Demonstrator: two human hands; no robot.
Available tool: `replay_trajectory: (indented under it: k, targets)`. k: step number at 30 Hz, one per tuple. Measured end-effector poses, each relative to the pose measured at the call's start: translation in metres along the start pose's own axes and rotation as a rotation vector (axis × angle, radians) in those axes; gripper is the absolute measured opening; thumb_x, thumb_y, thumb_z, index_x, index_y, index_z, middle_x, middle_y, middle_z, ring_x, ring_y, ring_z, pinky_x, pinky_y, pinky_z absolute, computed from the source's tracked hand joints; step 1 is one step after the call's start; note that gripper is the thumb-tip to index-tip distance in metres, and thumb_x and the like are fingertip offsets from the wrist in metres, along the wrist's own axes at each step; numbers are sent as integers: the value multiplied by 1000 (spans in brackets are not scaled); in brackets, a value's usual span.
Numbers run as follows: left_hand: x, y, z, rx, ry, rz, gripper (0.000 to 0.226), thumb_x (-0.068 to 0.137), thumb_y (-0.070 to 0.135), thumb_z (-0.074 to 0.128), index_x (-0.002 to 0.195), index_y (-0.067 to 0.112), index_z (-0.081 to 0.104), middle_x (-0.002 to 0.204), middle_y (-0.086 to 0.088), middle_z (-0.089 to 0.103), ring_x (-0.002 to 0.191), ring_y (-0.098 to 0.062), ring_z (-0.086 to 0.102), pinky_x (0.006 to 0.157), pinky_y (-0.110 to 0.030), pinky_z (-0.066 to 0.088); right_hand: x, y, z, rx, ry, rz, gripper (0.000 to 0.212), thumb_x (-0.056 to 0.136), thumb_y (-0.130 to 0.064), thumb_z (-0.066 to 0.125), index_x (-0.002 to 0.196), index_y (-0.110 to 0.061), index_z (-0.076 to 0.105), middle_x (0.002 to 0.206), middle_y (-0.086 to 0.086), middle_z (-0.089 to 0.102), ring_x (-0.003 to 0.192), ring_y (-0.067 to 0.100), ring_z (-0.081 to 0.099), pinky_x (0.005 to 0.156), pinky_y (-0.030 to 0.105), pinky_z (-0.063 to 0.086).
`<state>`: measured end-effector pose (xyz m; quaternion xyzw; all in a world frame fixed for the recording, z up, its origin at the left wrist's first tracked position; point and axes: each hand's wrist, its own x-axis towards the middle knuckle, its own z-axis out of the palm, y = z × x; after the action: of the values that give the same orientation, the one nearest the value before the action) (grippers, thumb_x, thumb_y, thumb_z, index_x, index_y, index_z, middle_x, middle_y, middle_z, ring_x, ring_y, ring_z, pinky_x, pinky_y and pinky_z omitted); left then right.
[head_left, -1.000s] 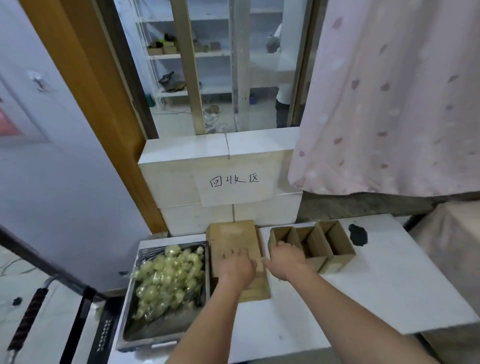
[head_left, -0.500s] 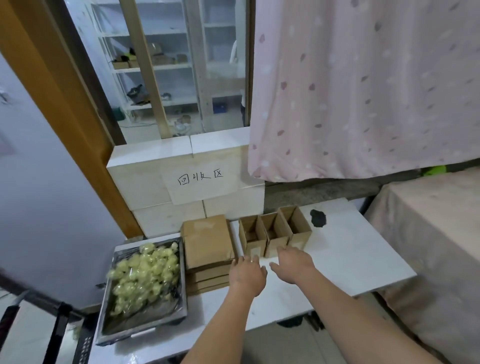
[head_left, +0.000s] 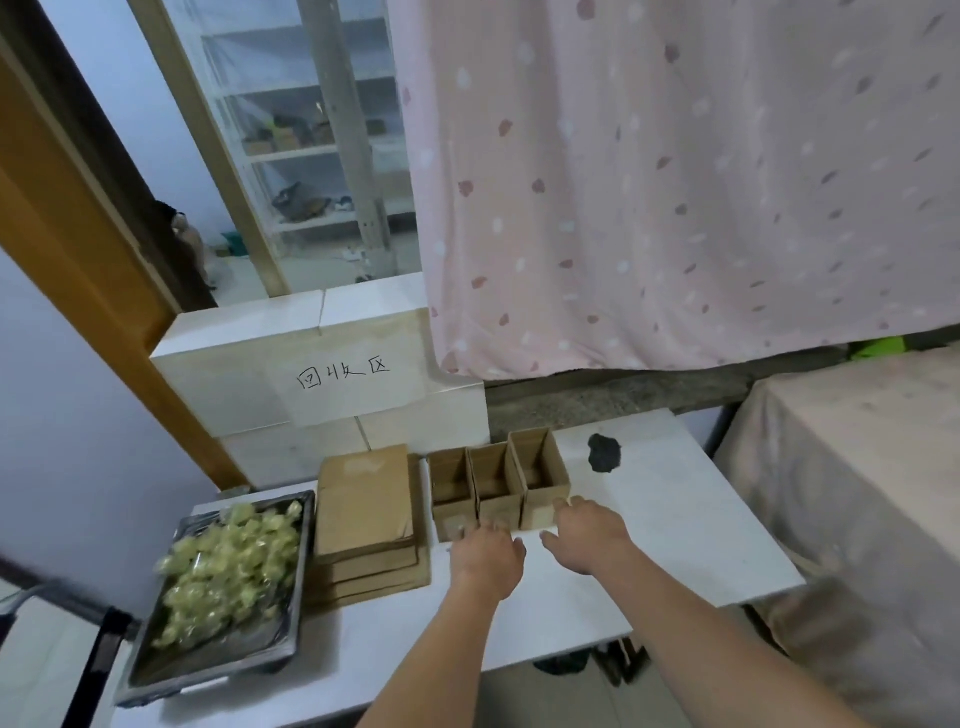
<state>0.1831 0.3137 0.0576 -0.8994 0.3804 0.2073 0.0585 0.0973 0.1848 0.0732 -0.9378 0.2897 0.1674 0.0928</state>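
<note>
White tabletop runs below a pink spotted curtain, and on it stands a row of three open cardboard boxes, set side by side and touching.

Head view: a second ago the left hand lay on the stack of flat cardboard and the right hand was at the leftmost box of the row. Both have since drawn back toward the person and sideways, and they now sit just in front of the row. The left hand is before the middle box, back up, with its fingers loose near the box's front wall, grasping nothing. The right hand is before the rightmost box. Its fingers are spread and relaxed, one fingertip touches the box's lower front corner, and it too grips nothing. The view has also swung, so the row lies further from the middle of the picture than before.

Inside the three boxes only brown walls and floors show. Left of the row, just beside it, lies the flat cardboard stack. Further left is a dark metal tray heaped with yellow-green wrapped pieces. Right of the row a black patch marks the tabletop. Behind the row stands a white block bearing a handwritten paper.
</note>
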Motion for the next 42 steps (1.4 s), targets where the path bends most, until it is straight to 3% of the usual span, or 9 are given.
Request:
replay_trajectory:
  k: [10,21,31,38,42]
  targets:
    - [23,53,11,12,-32,-81,56,108,40,23,156,12,28,160,-14,30,146,-33,31,121,-44,25,27,64,7,4,-53,-75,57,101,-50,36,144,-13,39,136,12,50,123,30,50,96,39,42]
    - [91,55,-9,16,-29,-56,48,106,34,27,146,11,41,145,-13,47,134,-31,43,114,-44,35,86,82,1,56,-74,-51,52,101,-48,38,140,-13,42,135,12,51,123,30,50,95,40,43]
    - [212,41,-39,-71,-2,-6,53,106,37,29,152,10,33,157,-14,35,144,-30,34,121,-44,25,175,73,-3,215,-157,46,43,101,-44,44,128,-11,48,125,11,57,114,30,57,78,33,42]
    - [273,40,-35,-22,39,78,57,104,28,40,155,9,23,155,-15,35,145,-31,29,122,-46,22,211,65,15,243,-212,123,28,98,-28,48,117,-8,53,117,11,61,107,31,61,75,34,44]
    - [292,41,-28,12,17,108,47,100,14,48,146,8,37,141,-16,49,133,-33,45,118,-44,29,222,64,25,210,-231,154,17,94,-14,50,108,-10,58,108,9,64,99,29,64,68,32,41]
